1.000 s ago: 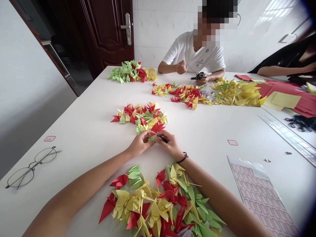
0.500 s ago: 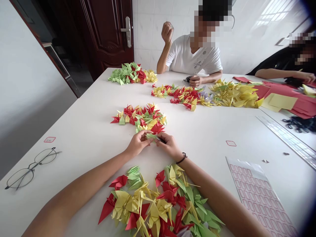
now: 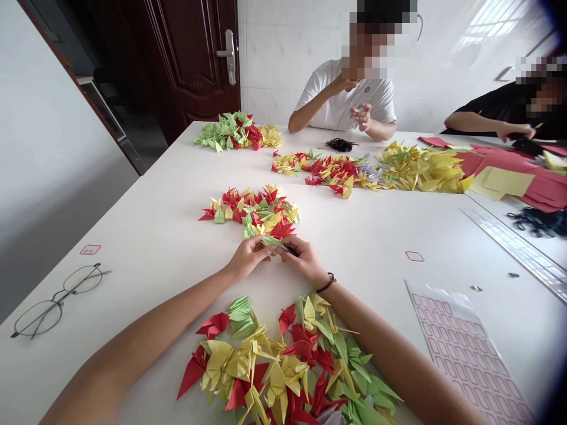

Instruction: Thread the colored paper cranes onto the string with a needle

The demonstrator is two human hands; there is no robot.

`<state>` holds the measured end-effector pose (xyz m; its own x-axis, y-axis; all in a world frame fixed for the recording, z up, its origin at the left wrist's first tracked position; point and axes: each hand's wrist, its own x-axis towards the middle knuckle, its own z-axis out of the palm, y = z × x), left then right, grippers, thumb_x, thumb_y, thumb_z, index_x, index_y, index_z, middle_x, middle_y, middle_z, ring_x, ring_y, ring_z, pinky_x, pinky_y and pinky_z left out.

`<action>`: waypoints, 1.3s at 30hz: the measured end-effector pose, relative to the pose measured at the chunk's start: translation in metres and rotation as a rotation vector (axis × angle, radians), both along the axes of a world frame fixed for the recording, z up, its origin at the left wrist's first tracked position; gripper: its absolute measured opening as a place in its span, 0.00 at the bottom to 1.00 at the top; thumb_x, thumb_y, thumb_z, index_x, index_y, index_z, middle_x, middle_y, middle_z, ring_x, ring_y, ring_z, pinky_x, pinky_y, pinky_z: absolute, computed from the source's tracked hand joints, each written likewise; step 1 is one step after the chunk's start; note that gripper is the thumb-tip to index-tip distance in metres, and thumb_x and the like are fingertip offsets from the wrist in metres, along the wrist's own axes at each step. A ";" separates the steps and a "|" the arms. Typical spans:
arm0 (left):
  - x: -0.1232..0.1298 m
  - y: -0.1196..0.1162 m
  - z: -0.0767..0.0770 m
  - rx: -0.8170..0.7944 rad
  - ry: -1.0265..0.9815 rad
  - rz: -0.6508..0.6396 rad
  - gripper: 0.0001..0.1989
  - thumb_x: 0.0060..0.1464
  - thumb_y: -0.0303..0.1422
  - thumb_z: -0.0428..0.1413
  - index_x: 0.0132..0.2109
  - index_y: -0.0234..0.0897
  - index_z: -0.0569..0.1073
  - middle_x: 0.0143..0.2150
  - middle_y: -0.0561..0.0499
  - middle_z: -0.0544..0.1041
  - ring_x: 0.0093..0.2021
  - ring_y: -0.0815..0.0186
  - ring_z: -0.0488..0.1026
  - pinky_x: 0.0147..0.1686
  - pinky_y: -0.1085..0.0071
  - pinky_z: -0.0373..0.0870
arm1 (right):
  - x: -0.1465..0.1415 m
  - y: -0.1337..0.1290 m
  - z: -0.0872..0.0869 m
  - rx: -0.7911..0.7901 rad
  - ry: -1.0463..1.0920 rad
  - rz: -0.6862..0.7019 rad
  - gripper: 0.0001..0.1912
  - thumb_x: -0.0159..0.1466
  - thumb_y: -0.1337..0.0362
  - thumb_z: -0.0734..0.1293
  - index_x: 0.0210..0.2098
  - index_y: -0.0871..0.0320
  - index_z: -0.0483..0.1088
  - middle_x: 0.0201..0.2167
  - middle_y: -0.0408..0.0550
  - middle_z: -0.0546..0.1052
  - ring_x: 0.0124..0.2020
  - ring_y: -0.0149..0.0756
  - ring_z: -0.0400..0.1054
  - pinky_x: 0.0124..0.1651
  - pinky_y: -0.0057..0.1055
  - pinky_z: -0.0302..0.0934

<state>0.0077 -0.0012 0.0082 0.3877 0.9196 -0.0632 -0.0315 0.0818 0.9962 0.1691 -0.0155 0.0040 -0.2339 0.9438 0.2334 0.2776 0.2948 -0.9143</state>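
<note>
Green folded paper point(image 3: 271, 241) pinched tight between both hands, right there above the white table point(image 3: 146, 254)! Left hand point(image 3: 249, 258) presses its fingertips onto one end, right hand point(image 3: 306, 261) clamps the other beside a thin dark tip point(image 3: 290, 250), too small to name. Paper cranes point(image 3: 248, 211) heaped just ahead, another red, yellow and green pile point(image 3: 283, 363) between the forearms, and a dark cord bracelet point(image 3: 326, 284) on the right wrist.
</note>
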 end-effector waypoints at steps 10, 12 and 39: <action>0.000 0.002 -0.001 -0.035 -0.124 0.166 0.14 0.42 0.40 0.59 0.30 0.33 0.68 0.22 0.55 0.70 0.22 0.72 0.67 0.26 0.74 0.65 | 0.002 0.005 -0.009 -0.055 0.089 -0.005 0.14 0.57 0.53 0.63 0.30 0.59 0.64 0.21 0.41 0.66 0.22 0.28 0.59 0.26 0.27 0.56; 0.000 0.003 -0.002 -0.056 -0.145 0.165 0.14 0.42 0.40 0.59 0.31 0.33 0.68 0.21 0.55 0.70 0.22 0.72 0.67 0.26 0.73 0.65 | 0.003 0.006 -0.011 -0.061 0.104 -0.020 0.15 0.57 0.52 0.62 0.31 0.59 0.64 0.19 0.40 0.64 0.21 0.27 0.57 0.25 0.26 0.54; -0.002 0.000 0.000 -0.085 -0.213 0.197 0.13 0.41 0.36 0.60 0.32 0.32 0.69 0.23 0.53 0.74 0.25 0.68 0.72 0.25 0.73 0.67 | 0.001 0.001 -0.002 0.047 -0.180 0.005 0.14 0.58 0.53 0.61 0.34 0.59 0.66 0.28 0.46 0.72 0.27 0.32 0.64 0.30 0.29 0.57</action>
<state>0.0060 -0.0007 0.0085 0.2149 0.9733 -0.0802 -0.2623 0.1366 0.9553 0.1700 -0.0140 0.0022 -0.2803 0.9318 0.2307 0.4341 0.3374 -0.8353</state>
